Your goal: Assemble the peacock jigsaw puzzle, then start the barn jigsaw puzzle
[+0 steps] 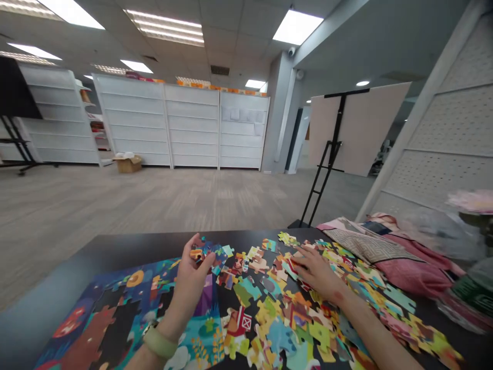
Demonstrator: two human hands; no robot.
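Pink fabric [418, 271] lies beside loose puzzle pieces [283, 335]

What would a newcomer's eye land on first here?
The bright heap of loose jigsaw pieces covering the middle and right of the black table, with the right hand over it. Next, the partly assembled blue-teal jigsaw at left, dark gaps showing, and the left hand at its far right corner. Beyond the table, the black easel stands out at right.
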